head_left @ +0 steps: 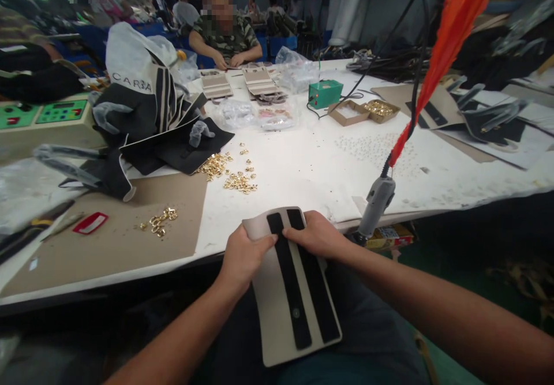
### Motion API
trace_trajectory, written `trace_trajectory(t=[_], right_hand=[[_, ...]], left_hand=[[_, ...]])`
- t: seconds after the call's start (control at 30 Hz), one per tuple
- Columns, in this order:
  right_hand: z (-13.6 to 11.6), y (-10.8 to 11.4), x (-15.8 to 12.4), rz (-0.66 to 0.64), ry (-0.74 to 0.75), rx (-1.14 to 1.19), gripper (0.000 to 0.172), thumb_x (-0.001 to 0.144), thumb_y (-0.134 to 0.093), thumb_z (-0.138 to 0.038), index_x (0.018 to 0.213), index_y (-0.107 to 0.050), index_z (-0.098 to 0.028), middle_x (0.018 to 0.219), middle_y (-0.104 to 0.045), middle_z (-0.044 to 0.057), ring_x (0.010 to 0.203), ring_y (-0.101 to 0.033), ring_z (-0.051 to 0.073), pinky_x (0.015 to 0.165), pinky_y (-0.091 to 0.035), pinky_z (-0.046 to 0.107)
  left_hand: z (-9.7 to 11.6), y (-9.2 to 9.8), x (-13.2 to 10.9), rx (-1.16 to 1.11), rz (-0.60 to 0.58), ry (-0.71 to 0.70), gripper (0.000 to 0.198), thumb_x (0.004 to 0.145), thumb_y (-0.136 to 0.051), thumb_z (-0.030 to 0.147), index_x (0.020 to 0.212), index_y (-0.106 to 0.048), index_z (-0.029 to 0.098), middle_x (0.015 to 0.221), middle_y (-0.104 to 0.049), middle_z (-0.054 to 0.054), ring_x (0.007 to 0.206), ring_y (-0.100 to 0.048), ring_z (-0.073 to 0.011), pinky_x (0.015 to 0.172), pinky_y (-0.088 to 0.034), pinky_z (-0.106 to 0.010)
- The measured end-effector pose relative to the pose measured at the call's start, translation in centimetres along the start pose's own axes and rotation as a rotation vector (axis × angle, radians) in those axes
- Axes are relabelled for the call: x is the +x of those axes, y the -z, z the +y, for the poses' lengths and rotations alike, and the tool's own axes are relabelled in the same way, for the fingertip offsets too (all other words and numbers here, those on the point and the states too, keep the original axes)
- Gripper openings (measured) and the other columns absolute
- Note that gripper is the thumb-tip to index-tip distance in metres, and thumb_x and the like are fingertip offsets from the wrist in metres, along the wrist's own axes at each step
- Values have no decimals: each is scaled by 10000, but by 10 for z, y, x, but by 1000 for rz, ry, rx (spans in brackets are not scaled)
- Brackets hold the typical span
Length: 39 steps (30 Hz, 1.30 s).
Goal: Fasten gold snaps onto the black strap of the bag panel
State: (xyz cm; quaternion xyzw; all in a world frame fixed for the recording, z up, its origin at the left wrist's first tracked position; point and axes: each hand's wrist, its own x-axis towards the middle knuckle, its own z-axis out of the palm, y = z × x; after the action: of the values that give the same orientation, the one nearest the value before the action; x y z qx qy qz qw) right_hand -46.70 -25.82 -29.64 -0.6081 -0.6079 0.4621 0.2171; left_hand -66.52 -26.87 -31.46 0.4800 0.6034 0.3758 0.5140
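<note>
A beige panel with two black stripes (294, 304) lies tilted from the table's front edge down onto my lap. My left hand (243, 256) grips its upper left part, thumb pressed on the left stripe. On the upper right part sits my right hand (318, 235), fingers curled over the stripes. Both hands are closed on the panel. Its top edge rests against the white table (303, 168).
Gold metal rings (229, 174) lie scattered ahead; a few more (160, 220) sit on brown card (130, 229). Black-and-beige bag pieces (151, 119) pile at left. A grey hand tool (375, 200) hangs on a cable at right. A person in camouflage (225, 33) works across the table.
</note>
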Motion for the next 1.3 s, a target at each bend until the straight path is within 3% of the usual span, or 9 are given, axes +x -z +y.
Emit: trace_trajectory(t=[0.23, 0.4, 0.53, 0.67, 0.87, 0.93, 1.0, 1.1, 1.3], right_hand=[[-4, -8, 50, 37, -142, -214, 248, 887, -696, -287, 987, -763, -70, 1053, -760, 182, 915, -709, 263, 718, -466, 309], [-5, -7, 58, 21, -207, -288, 421, 854, -717, -346, 1140, -759, -40, 1141, -751, 204, 987, -717, 287, 696, -446, 296], [-3, -5, 62, 22, -187, -304, 488, 816, -715, -373, 1181, -768, -53, 1172, -748, 205, 1020, -724, 306, 702, -455, 300], [-4, -4, 67, 23, -138, -281, 377, 809, -705, -342, 1078, -787, -90, 1099, -763, 172, 972, -726, 285, 702, -465, 298], [4, 2, 23, 147, 4, -171, 548, 856, -723, -492, 1335, -712, -225, 1241, -736, 75, 1099, -696, 255, 917, -516, 336], [18, 15, -13, 256, 36, 17, 648, 840, -732, -517, 1417, -662, -229, 1177, -738, 58, 946, -701, 213, 835, -536, 322], [35, 41, -48, 379, 88, 169, 419, 875, -682, -498, 1122, -762, -169, 924, -728, 52, 825, -679, 177, 768, -527, 283], [64, 99, -76, 653, 27, 177, 493, 902, -664, -626, 907, -734, -138, 723, -674, 57, 679, -647, 159, 673, -508, 268], [123, 197, 8, 771, -65, -110, 443, 902, -612, -517, 1089, -744, -138, 869, -716, 76, 747, -674, 186, 681, -539, 288]], left_hand=[[4, 0, 56, 215, -49, 26, 404, 708, -792, 231, 1092, -717, 129, 976, -778, -89, 893, -745, -286, 725, -555, -340], [3, 6, 71, 423, -48, -78, 583, 693, -825, 214, 1252, -682, 135, 1217, -743, -125, 1144, -702, -348, 1024, -543, -480], [-15, 14, 73, 806, 202, -577, 988, 764, -857, 377, 1610, -429, 102, 1586, -496, -198, 1455, -479, -410, 1205, -422, -569], [-40, 15, 75, 874, 138, -1050, 519, 910, -778, 358, 1389, -667, 190, 1471, -634, -84, 1346, -575, -329, 1148, -472, -524], [-51, 13, 82, 707, 44, -957, 266, 960, -748, 458, 1152, -795, 280, 1281, -743, 11, 1205, -662, -251, 1079, -516, -478], [-48, 14, 84, 703, 27, -918, 242, 918, -791, 452, 1122, -802, 321, 1266, -748, 42, 1194, -669, -251, 1063, -518, -484], [-45, 15, 87, 710, 15, -903, 231, 877, -826, 455, 1086, -800, 361, 1237, -754, 76, 1167, -678, -252, 1029, -523, -489], [-44, 17, 91, 716, 24, -912, 241, 841, -849, 482, 1055, -787, 390, 1202, -757, 104, 1137, -678, -262, 989, -517, -496], [-52, 18, 97, 752, 31, -966, 289, 888, -811, 531, 1124, -750, 376, 1245, -738, 93, 1165, -648, -250, 1005, -481, -459]])
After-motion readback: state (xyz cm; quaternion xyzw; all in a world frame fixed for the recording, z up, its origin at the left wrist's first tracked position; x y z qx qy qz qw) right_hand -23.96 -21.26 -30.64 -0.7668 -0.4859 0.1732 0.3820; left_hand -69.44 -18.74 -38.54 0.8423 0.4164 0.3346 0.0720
